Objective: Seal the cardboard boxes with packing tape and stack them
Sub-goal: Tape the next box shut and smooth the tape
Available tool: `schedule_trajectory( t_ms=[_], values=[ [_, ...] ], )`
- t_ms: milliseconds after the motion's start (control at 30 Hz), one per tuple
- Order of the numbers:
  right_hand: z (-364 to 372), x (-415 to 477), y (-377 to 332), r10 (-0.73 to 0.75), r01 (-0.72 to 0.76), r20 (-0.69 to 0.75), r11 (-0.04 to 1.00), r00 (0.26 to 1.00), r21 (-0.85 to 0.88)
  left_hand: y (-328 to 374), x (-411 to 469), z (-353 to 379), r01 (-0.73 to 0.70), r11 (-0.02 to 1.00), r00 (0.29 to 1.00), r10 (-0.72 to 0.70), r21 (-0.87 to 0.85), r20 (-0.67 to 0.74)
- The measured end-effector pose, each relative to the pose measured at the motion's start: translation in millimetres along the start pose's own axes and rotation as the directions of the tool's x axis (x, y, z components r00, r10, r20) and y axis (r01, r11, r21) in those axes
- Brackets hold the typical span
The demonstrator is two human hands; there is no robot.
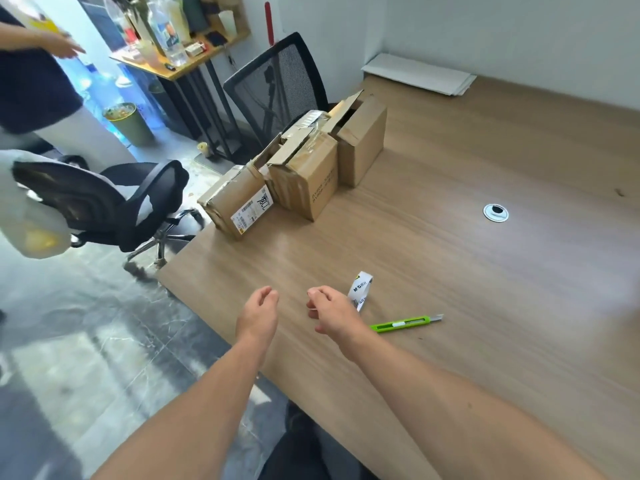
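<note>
Hovering over the light wooden table (pixel 485 271), the left hand (pixel 258 311) curls loosely and holds nothing; the right hand (pixel 329 310) is curled, though whether it pinches anything cannot be told; a white roll of packing tape (pixel 361 289) stands just behind it, near a green utility knife (pixel 405 323); three brown cardboard boxes (pixel 304 181) line the table's far left edge, some flaps raised.

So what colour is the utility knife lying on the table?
The utility knife has a bright green body with a white slider; the head view, the only one, shows it clearly.
</note>
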State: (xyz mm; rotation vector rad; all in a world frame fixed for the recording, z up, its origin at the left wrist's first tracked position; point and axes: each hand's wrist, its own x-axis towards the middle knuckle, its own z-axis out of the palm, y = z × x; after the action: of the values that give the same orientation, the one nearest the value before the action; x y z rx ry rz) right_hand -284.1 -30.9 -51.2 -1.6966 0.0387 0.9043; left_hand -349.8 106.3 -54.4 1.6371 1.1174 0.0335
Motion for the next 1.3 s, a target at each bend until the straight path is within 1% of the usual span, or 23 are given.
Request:
schedule_trajectory(
  t_ms=[167, 300, 367, 467, 600, 700, 800, 900, 1133, 1300],
  values=[
    [32.5, 45.0, -19.8, 0.031, -0.031, 0.006, 0.999, 1.0, -0.01, -9.2, 69.7, -36.7, 0.095, 0.991, 0.995, -0.097, -0.092, -0.026],
    [58.9, 88.1, -38.8, 0.082, -0.081, -0.02, 0.996, 0.996, 0.041, 1.9, 130.4, -62.9, 0.1, 0.977, 0.994, -0.105, -0.188, -0.02],
    [71.2, 108.9, -48.9, 0.11, -0.108, -0.04, 0.992, 0.993, 0.062, -9.7, 179.8, -75.9, 0.106, 0.967, 0.993, -0.113, -0.232, -0.018],
    [92.2, 140.5, -61.5, 0.142, -0.137, -0.062, 0.987, 0.988, 0.079, 7.6, 218.0, -95.3, 0.151, 0.955, 0.984, -0.169, -0.254, -0.05],
    [116.5, 174.5, -78.4, 0.155, -0.147, -0.054, 0.982, 0.987, 0.122, 49.2, 235.3, -103.5, 0.159, 0.931, 0.981, -0.187, -0.327, -0.057],
    [130.1, 188.4, -90.6, 0.169, -0.16, -0.08, 0.981, 0.982, 0.11, 55.3, 260.9, -107.3, 0.132, 0.908, 0.985, -0.165, -0.397, -0.05],
    [133.3, 197.8, -100.1, 0.158, -0.145, -0.112, 0.982, 0.981, 0.117, 58.1, 280.9, -109.6, 0.141, 0.886, 0.984, -0.175, -0.442, -0.037],
    [138.4, 208.8, -105.1, 0.153, -0.129, -0.133, 0.976, 0.979, 0.178, 64.1, 289.9, -108.7, 0.173, 0.863, 0.982, -0.189, -0.474, 0.013],
    [159.4, 214.0, -108.2, 0.113, -0.073, -0.151, 0.966, 0.982, 0.248, 65.4, 277.7, -101.7, 0.138, 0.897, 0.99, -0.112, -0.421, 0.085],
    [153.4, 196.2, -95.4, 0.127, -0.098, -0.133, 0.973, 0.983, 0.207, 53.0, 251.9, -101.9, 0.112, 0.914, 0.987, -0.056, -0.389, 0.152]
  ],
)
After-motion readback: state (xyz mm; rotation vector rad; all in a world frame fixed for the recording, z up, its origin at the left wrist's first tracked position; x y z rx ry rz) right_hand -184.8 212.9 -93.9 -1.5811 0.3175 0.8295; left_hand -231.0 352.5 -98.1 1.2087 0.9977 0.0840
